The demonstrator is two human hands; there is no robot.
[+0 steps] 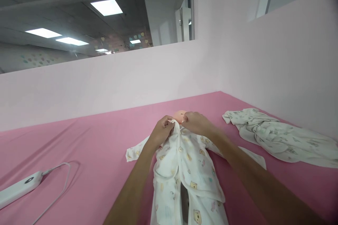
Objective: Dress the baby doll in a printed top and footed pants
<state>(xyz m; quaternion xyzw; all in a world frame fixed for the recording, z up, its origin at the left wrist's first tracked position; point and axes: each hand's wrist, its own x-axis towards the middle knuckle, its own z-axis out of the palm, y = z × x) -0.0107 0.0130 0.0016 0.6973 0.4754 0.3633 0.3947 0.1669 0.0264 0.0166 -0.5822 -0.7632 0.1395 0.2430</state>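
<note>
A baby doll lies on its back on a pink surface, only part of its head showing between my hands. It wears a white baby jacket printed with small bears, and matching trousers below. My left hand pinches the jacket's collar edge at the neck, near a small white snap. Across the neck, my right hand is closed at the other side of the collar, its fingertips partly hidden. One fastened button shows at the upper chest. The jacket's lower front hangs apart.
A crumpled white printed cloth lies at the right by the wall. At the lower left is a white device with a cable. The pink sheet meets white walls, with a window above.
</note>
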